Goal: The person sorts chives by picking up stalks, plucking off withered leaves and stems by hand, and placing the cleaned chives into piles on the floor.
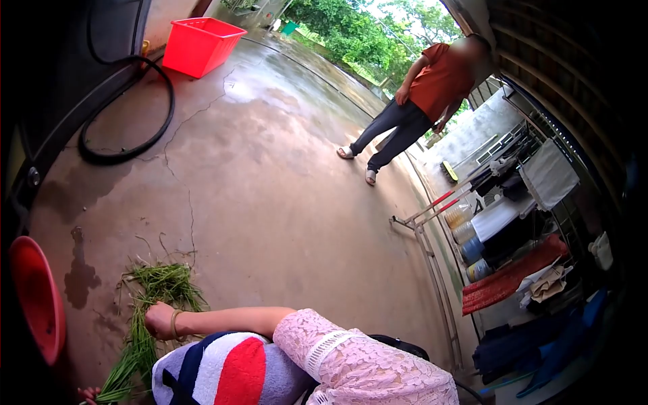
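Note:
My right hand (160,320), with a bangle at the wrist and a pink lace sleeve behind it, is closed over a bunch of long thin green stems (165,280). The stems spread on the wet concrete above the hand. Below it they run down to the lower left. There, at the bottom edge, only the fingertips of my left hand (88,394) show, curled at the tapering end of the stems. A striped towel-like cloth (229,368) in red, white, navy and lilac covers the area under my right forearm. A red basin (39,300) stands left of the stems.
A red plastic tub (204,47) and a looped black hose (128,158) are at upper left. Across the floor stands a person (439,84) in an orange shirt. On the right, a metal rack (432,263) stands near hanging laundry (506,287) and several plastic jugs (466,233).

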{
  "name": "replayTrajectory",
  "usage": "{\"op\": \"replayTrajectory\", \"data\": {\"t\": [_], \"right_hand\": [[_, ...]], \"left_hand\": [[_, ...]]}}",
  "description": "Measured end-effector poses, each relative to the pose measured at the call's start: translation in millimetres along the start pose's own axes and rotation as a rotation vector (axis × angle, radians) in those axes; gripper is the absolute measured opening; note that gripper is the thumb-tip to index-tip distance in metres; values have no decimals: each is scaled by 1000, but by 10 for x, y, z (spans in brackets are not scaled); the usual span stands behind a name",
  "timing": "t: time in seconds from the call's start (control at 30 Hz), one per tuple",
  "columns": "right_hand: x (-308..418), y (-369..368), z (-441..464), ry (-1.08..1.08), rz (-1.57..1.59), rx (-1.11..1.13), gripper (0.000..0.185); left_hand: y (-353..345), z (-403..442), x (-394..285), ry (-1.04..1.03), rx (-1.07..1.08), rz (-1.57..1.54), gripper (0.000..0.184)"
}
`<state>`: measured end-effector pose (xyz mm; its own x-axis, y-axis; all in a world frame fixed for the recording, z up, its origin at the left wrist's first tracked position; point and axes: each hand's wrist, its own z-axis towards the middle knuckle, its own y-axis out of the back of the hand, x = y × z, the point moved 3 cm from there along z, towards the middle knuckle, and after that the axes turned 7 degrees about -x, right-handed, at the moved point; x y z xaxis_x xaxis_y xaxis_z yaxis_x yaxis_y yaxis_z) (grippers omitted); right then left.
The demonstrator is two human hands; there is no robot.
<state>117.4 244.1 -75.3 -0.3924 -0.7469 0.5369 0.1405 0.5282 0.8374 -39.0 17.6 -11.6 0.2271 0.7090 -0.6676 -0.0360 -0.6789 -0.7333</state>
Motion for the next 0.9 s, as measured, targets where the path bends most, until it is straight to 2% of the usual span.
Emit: {"op": "replayTrajectory", "data": {"t": [0.23,0.3,0.9], "right_hand": [[-50,-92,30,-15,12,-29,6],[-62,-100,39,-24,28,-16,6],[-110,-210,65,-49,-42,70,6]], "left_hand": [[-10,11,60,35,5,-29,23],[35,39,78,114,22,-105,24],[-11,-8,10,24,33,-22,25]]}}
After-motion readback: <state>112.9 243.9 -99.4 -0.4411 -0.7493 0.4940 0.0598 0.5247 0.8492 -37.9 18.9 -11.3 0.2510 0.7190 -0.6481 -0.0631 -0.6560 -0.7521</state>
